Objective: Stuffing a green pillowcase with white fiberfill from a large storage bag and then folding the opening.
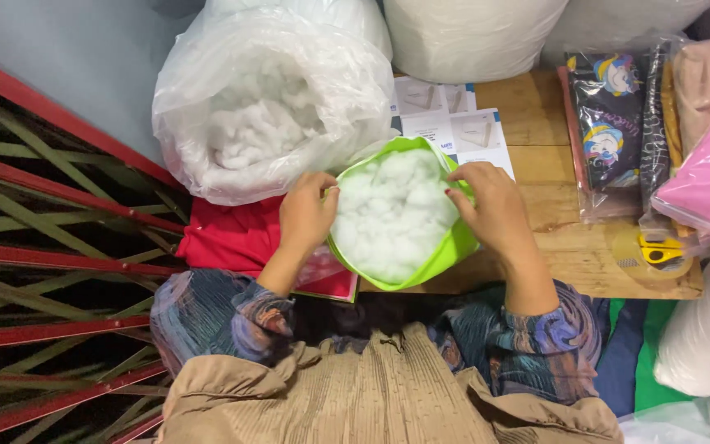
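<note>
The green fabric cover (454,247) sits on the wooden table (577,255), already full of white stuffing (392,214). The left hand (306,215) and the right hand (491,205) pinch its open rim; the opening is not yet closed.

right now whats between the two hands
In the head view, the white stuffing inside the green fabric cover fills the stretch between the left hand and right hand.
</note>
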